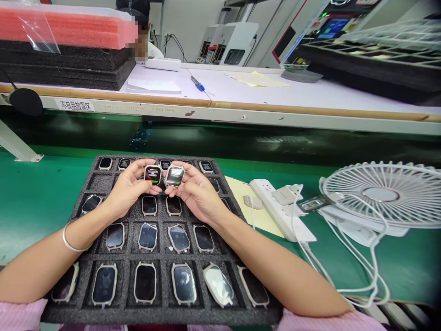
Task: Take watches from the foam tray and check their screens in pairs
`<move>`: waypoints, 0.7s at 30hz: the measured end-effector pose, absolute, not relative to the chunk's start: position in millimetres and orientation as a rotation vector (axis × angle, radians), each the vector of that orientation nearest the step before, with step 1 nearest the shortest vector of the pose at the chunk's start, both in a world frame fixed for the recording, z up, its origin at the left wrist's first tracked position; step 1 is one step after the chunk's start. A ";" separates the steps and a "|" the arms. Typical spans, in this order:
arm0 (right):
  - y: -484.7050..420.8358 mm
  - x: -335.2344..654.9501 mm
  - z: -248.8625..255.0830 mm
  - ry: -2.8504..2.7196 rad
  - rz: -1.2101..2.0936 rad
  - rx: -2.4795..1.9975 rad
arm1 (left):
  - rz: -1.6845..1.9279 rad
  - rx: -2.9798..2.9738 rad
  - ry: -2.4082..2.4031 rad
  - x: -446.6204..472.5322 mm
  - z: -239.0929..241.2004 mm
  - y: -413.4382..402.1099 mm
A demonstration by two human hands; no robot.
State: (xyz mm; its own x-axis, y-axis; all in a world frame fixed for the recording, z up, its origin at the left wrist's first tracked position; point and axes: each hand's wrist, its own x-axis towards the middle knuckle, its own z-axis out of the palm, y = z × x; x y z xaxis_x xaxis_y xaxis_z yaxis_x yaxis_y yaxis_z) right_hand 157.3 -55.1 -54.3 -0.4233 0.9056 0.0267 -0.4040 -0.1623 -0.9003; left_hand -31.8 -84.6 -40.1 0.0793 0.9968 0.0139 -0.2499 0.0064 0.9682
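My left hand (132, 186) grips a smartwatch without a strap (153, 175), its lit screen showing white text and a green strip. Close beside it, my right hand (193, 188) holds a second smartwatch (174, 176), whose screen is also lit and catches glare. Both are held above a black foam tray (129, 288) with square pockets. Several more watch bodies lie in those pockets, among them one with a dark screen (145, 282) near the front. A watch with a whitish, reflective face (219, 285) sits tilted in the front row. My hands hide some pockets at the back.
Right of the tray, a white power strip (275, 207) with plugged-in chargers lies on yellow paper (241, 191). A white fan (381, 195) and loose cables stand farther right. Behind, a raised shelf (234, 99) bears foam stacks (62, 59) and a blue pen (197, 83); a person sits beyond.
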 end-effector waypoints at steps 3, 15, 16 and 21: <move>-55.4 157.6 -54.4 -1.128 1.743 -0.677 | 1.251 1.057 0.953 -31.4 -40.0 -84.5; -58.0 156.4 -52.4 -1.162 1.694 -0.681 | 1.332 1.134 0.953 -28.5 -37.9 -85.7; -58.3 156.2 -52.3 -1.174 1.688 -0.677 | 1.337 1.138 0.947 -27.9 -37.5 -85.9; -59.1 156.3 -52.5 -1.199 1.680 -0.674 | 1.346 1.161 0.951 -26.1 -36.7 -85.8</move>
State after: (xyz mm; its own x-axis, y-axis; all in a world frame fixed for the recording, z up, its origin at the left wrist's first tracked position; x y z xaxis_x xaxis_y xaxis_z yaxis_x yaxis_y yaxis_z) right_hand 156.3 -59.1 -52.5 -0.4142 0.9067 0.0800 -0.3700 -0.0874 -0.9249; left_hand -26.1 -85.8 -36.7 0.0435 0.9913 0.1244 -0.2135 -0.1124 0.9704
